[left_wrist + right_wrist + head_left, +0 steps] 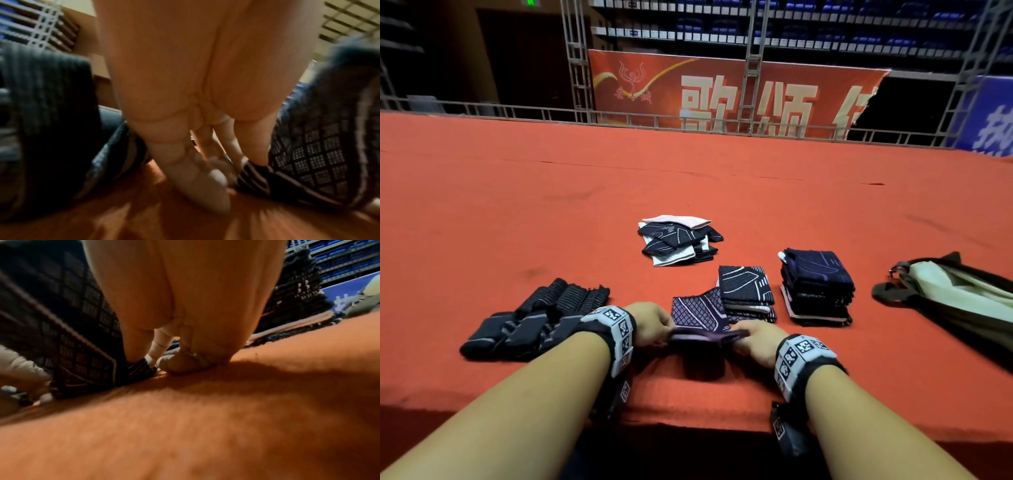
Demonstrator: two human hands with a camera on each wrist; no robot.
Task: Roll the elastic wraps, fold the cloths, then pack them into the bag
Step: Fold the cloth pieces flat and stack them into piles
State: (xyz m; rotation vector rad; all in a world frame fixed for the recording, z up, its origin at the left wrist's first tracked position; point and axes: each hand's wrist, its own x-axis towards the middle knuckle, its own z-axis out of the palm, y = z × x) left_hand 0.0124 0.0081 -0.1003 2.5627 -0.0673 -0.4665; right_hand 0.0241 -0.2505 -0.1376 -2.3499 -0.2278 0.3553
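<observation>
Two hands fold a dark cloth at the near edge of the red table.

The left hand [650, 323] and the right hand [755, 342] each pinch one end of the dark purple cloth with a white diamond pattern [700, 313]. Its long side runs left to right between them, and its far half tips up. Just beyond it sit two neat stacks of folded dark cloths [816, 287], with one loose pile of unfolded cloths [678, 240] farther off. The rolled black elastic wraps [534, 318], about seven, lie left. One pale canvas bag with black straps [955, 291] lies far right.

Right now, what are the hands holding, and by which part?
Both hold one patterned cloth: the left hand pinches its left edge, the right hand its right edge.
</observation>
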